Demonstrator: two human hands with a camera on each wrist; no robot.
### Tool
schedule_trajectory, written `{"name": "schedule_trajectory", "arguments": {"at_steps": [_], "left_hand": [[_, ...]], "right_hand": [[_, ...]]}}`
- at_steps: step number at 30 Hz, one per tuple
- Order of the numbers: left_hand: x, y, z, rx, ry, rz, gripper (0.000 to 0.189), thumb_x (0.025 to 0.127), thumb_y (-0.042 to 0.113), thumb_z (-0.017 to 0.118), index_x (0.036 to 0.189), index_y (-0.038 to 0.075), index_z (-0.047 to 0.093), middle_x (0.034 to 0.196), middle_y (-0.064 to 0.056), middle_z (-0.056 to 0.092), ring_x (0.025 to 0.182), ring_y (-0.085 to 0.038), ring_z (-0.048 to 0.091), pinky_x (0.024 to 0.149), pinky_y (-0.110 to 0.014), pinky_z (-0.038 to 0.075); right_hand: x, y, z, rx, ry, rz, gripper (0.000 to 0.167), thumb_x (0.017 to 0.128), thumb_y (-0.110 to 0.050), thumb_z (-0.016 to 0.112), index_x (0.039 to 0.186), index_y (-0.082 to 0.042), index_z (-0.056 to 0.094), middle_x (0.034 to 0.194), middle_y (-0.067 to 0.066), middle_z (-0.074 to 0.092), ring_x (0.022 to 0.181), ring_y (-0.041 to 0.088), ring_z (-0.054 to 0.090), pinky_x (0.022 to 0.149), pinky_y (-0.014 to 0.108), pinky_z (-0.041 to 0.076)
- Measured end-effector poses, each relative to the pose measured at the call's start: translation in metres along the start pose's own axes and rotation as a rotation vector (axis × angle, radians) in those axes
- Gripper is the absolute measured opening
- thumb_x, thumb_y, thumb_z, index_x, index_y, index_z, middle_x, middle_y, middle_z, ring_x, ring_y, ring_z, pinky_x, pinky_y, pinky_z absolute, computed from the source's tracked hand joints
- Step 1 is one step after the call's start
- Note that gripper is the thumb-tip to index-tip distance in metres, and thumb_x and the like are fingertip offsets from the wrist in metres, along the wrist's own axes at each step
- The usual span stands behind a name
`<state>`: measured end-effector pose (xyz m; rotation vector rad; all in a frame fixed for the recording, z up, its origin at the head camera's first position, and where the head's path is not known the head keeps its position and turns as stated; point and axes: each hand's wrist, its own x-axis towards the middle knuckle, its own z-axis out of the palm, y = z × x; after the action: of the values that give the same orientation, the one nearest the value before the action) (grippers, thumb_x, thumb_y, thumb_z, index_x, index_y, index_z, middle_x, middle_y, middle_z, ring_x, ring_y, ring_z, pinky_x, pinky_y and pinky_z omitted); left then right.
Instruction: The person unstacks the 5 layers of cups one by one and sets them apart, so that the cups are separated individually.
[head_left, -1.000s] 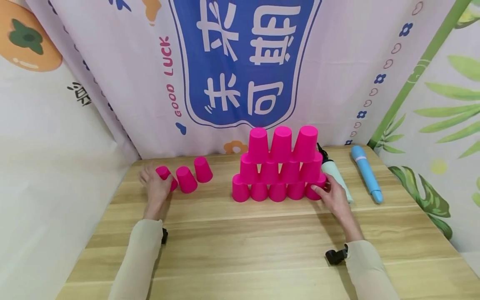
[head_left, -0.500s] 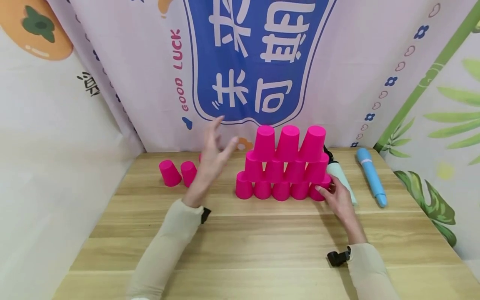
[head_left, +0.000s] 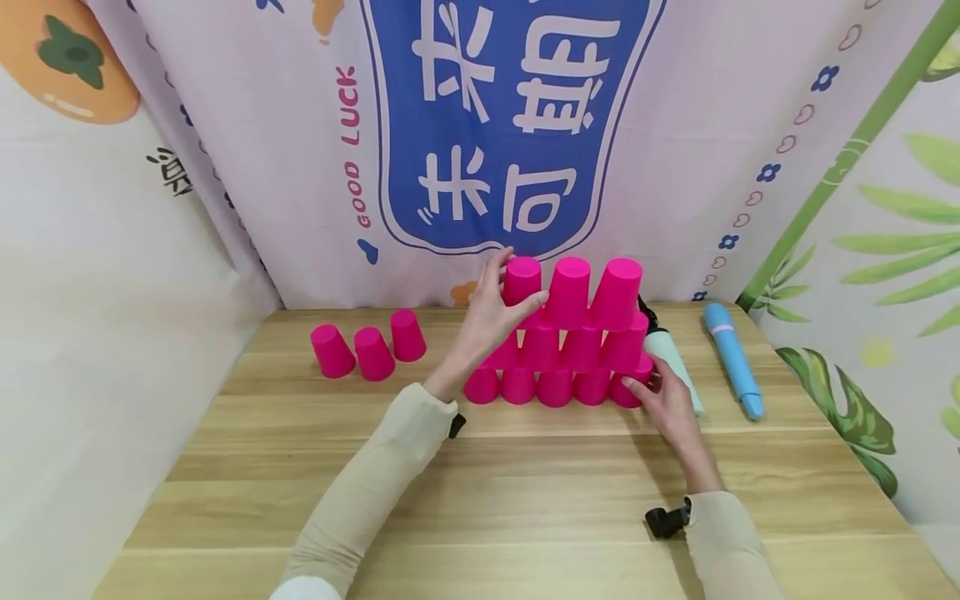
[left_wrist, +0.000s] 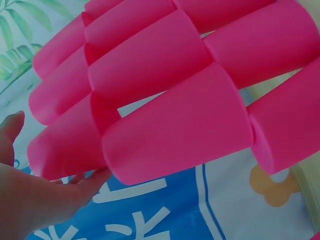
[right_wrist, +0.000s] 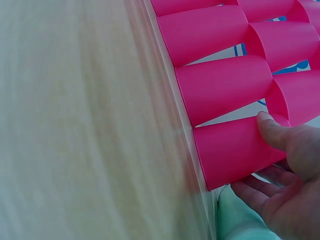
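We lose parts of 1 top-row cup (head_left: 522, 286) and 1 second-row cup (head_left: 507, 353) behind the left grip (head_left: 489, 317); below it the sleeve (head_left: 375, 471) is cut off. The right grip (head_left: 670, 402) partly hides 1 bottom-row cup (head_left: 623, 394). Beyond it, we cannot identify a half-hidden black item (head_left: 650, 317).

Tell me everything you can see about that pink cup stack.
The pink cup stack is a pyramid without its tip: rows of five, four and three smooth, plastic-looking cups, all upside down, each upper cup straddling two below. Gaps show between cups. It stands upright on the wood-patterned table, near the back edge. The right hand grips the bottom-right cup; the left hand is around the top-left cup, contact unclear.
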<state>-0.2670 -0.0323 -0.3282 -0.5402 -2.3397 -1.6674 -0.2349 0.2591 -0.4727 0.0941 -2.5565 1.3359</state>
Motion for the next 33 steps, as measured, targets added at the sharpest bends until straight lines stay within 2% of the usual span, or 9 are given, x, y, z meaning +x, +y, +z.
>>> {"name": "schedule_trajectory", "arguments": {"at_steps": [8, 18, 29, 33], "left_hand": [[0.004, -0.007, 0.002, 0.006, 0.014, -0.018, 0.077, 0.083, 0.018, 0.075, 0.145, 0.012, 0.03, 0.134, -0.011, 0.047, 0.12, -0.024, 0.049, 0.088, -0.039, 0.054], [0.006, -0.005, 0.001, 0.017, 0.055, 0.028, 0.068, 0.082, 0.011, 0.075, 0.139, 0.006, 0.038, 0.128, -0.012, 0.051, 0.116, -0.026, 0.051, 0.085, -0.037, 0.055], [-0.006, 0.003, -0.021, -0.028, 0.141, 0.059, 0.066, 0.083, 0.012, 0.075, 0.138, 0.01, 0.04, 0.126, -0.01, 0.053, 0.113, -0.025, 0.052, 0.086, -0.039, 0.053], [-0.01, 0.0, -0.034, -0.04, 0.182, 0.037, 0.068, 0.082, 0.012, 0.076, 0.139, 0.009, 0.039, 0.13, -0.009, 0.05, 0.117, -0.026, 0.049, 0.088, -0.041, 0.053]], "right_hand": [[0.001, -0.002, 0.001, -0.005, 0.002, 0.0, 0.06, 0.092, -0.02, 0.067, 0.14, 0.004, 0.041, 0.127, 0.028, 0.053, 0.112, 0.044, 0.056, 0.093, 0.052, 0.048], [0.001, 0.0, 0.0, 0.002, 0.002, 0.002, 0.06, 0.091, -0.02, 0.067, 0.14, 0.004, 0.041, 0.127, 0.027, 0.053, 0.113, 0.044, 0.055, 0.093, 0.051, 0.048], [0.001, -0.002, 0.003, -0.015, 0.019, 0.005, 0.059, 0.091, -0.019, 0.067, 0.139, 0.004, 0.041, 0.126, 0.028, 0.054, 0.11, 0.044, 0.057, 0.091, 0.051, 0.049], [0.001, -0.002, 0.002, -0.016, 0.018, 0.007, 0.059, 0.092, -0.02, 0.067, 0.139, 0.004, 0.041, 0.126, 0.029, 0.054, 0.111, 0.045, 0.056, 0.092, 0.052, 0.049]]}}
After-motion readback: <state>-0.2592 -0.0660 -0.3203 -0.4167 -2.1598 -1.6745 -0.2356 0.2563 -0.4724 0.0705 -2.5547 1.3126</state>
